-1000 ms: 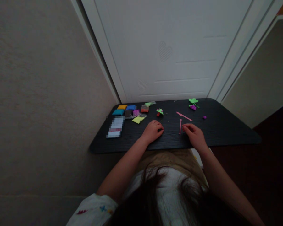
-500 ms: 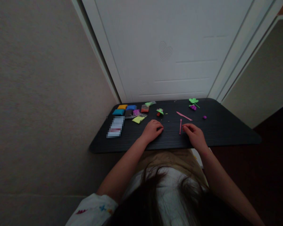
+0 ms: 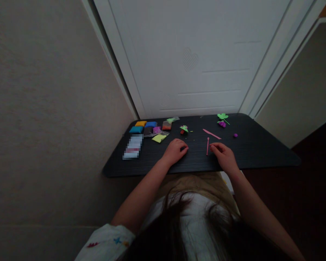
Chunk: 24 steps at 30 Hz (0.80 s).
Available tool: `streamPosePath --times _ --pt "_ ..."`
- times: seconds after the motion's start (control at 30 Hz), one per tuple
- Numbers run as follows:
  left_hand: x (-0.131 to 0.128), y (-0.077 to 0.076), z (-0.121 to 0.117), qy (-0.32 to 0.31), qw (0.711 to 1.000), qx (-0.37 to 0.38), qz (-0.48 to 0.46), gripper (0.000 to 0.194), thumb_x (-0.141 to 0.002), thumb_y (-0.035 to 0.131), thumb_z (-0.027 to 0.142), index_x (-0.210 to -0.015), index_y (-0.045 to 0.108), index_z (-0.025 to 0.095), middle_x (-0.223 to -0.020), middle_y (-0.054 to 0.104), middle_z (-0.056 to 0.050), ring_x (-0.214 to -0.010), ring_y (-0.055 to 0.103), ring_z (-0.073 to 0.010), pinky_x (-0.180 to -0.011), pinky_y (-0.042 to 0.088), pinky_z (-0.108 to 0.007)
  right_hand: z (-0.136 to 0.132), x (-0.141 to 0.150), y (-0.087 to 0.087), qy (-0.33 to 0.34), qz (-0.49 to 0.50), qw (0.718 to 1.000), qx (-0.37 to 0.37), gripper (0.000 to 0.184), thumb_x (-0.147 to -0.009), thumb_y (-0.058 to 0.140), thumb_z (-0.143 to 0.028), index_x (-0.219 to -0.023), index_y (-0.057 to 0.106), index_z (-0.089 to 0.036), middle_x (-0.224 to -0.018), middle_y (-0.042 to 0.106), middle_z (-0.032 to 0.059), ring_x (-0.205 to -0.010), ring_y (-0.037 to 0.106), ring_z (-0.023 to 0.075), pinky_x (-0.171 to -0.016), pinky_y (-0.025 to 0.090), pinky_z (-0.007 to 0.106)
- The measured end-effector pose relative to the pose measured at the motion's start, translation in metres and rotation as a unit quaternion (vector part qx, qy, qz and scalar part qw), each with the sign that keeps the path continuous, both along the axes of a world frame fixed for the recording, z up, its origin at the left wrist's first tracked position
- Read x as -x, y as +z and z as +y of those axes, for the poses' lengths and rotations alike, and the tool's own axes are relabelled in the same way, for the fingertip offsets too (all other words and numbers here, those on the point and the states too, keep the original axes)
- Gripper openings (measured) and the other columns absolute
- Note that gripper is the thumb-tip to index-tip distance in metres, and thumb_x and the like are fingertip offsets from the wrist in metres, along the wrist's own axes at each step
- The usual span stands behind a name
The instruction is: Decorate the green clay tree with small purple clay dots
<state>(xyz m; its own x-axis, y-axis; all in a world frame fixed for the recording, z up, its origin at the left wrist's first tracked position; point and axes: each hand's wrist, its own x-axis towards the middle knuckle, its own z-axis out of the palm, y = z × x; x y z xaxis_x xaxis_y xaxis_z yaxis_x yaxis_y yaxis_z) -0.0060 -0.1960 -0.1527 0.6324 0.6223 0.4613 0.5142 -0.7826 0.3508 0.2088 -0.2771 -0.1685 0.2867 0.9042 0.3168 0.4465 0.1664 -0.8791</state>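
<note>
My left hand (image 3: 175,150) rests on the dark table with its fingers curled. Thumb and forefinger loop around a dark gap with nothing visible in it. To the right, my right hand (image 3: 223,155) has its thumb and fingertips drawn together; whatever they may hold is hidden. Its fingertips are just beside a thin pink modelling stick (image 3: 208,146) lying on the table. Beyond that lies a pink modelling knife (image 3: 212,134). A small clay figure with a green speckled cap and a red base (image 3: 184,129) stands past my left hand.
Several clay packets, including a teal one (image 3: 136,129) and a yellow one (image 3: 159,137), lie at the left. A blurred-out flat rectangle (image 3: 133,146) is nearby. At the right are a green leaf shape (image 3: 222,116), a purple clay cluster (image 3: 222,124) and a small purple lump (image 3: 235,135).
</note>
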Motion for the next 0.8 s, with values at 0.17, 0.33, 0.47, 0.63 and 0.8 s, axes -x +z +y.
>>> streamPosePath --times 0.17,0.33,0.47,0.63,0.8 --pt "0.001 0.001 -0.001 -0.003 1.0 0.015 -0.013 0.011 -0.075 0.052 0.024 -0.079 0.059 0.017 -0.084 0.06 -0.004 -0.088 0.049 -0.0165 -0.083 0.038 -0.032 0.0 0.0 -0.001 -0.004 -0.003 1.0 0.0 0.027 -0.076 0.048 -0.042 -0.086 0.06 -0.02 -0.078 0.063 0.0018 -0.072 0.056 0.0161 -0.067 0.041 0.028" --pt "0.0 0.003 -0.003 0.001 0.998 0.041 -0.046 0.009 -0.074 0.053 0.022 -0.079 0.059 0.018 -0.083 0.06 -0.003 -0.087 0.049 -0.0168 -0.082 0.038 -0.032 -0.001 -0.001 0.0 -0.006 -0.006 1.0 0.0 0.027 -0.075 0.048 -0.042 -0.086 0.061 -0.02 -0.078 0.063 0.002 -0.071 0.056 0.016 -0.066 0.04 0.028" --pt "0.0 0.005 -0.003 0.01 0.993 0.072 -0.094 0.008 -0.071 0.055 0.022 -0.076 0.06 0.018 -0.081 0.06 -0.003 -0.087 0.051 -0.0174 -0.081 0.039 -0.033 0.0 0.0 0.001 -0.007 -0.004 1.0 -0.005 0.027 -0.076 0.048 -0.042 -0.086 0.061 -0.02 -0.079 0.063 0.0023 -0.073 0.056 0.0162 -0.067 0.04 0.029" --pt "-0.001 0.026 -0.02 0.011 0.972 0.127 -0.196 0.016 -0.074 0.054 0.029 -0.084 0.06 0.017 -0.084 0.062 -0.004 -0.078 0.056 -0.0155 -0.073 0.044 -0.032 0.001 0.001 0.001 -0.007 -0.003 1.0 -0.005 0.026 -0.075 0.048 -0.041 -0.084 0.061 -0.02 -0.079 0.063 0.0021 -0.071 0.056 0.0154 -0.066 0.041 0.028" --pt "-0.003 0.077 -0.069 -0.068 0.938 0.146 -0.306 0.012 -0.072 0.058 0.025 -0.081 0.056 0.017 -0.084 0.061 -0.002 -0.084 0.056 -0.0128 -0.079 0.045 -0.029 0.0 0.001 0.002 -0.004 -0.004 1.0 -0.002 0.025 -0.076 0.048 -0.04 -0.085 0.061 -0.02 -0.08 0.063 0.0018 -0.071 0.056 0.0152 -0.066 0.041 0.027"
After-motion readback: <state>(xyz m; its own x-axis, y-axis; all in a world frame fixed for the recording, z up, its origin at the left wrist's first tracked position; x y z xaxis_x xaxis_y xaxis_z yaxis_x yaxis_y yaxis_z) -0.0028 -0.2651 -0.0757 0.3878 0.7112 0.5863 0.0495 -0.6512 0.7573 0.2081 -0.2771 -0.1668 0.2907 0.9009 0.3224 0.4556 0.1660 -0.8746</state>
